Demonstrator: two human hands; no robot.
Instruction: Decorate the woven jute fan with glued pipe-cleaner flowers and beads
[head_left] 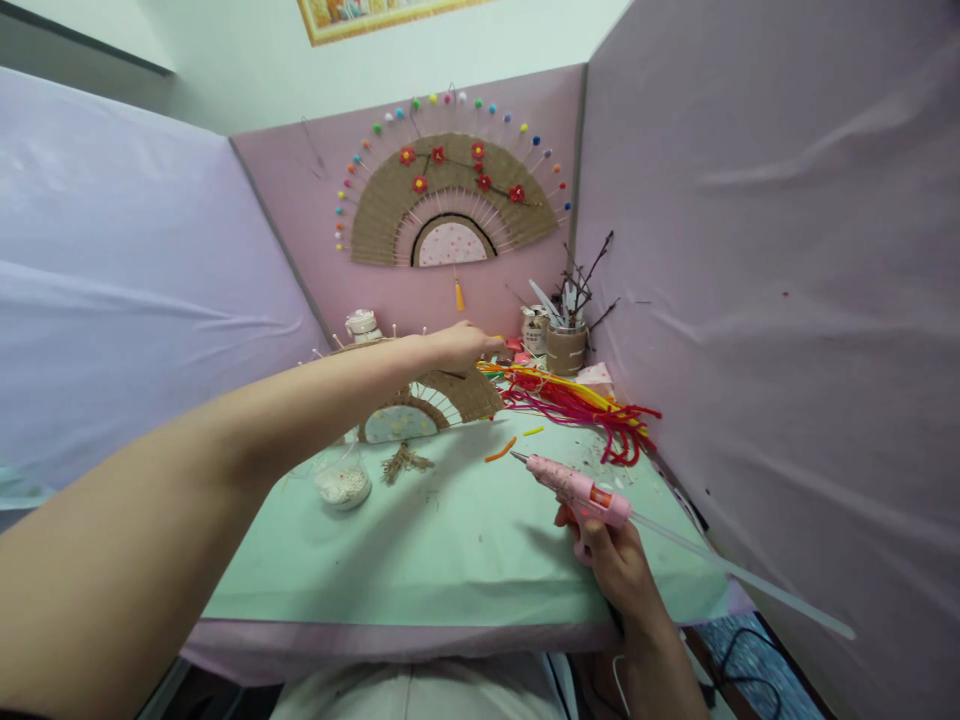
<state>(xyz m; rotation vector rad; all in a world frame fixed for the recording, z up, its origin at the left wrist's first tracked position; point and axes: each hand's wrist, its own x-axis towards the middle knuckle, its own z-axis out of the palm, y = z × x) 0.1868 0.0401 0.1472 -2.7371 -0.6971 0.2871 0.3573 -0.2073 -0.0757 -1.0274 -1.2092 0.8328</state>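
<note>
My right hand (622, 570) is wrapped round the handle of a pink hot glue gun (570, 485), whose nozzle points left. A long translucent glue stick (765, 585) sticks out of its back end. Far across the table, my left hand (469, 347) reaches over a brown fan (476, 395) with a pale patterned half-round base (401, 423). The fingers of that hand are mostly hidden behind its back, close to small red pieces (517, 350). Short orange (501, 450) and yellow (533, 431) pipe cleaner pieces lie near the nozzle.
Red and yellow pipe cleaners (577, 400) lie at the back right beside a brown pot (565, 350) holding twigs and tools. A clear cup of white beads (343, 487) and a twine bundle (405, 462) stand left. A large decorated fan (450, 165) hangs on the back panel.
</note>
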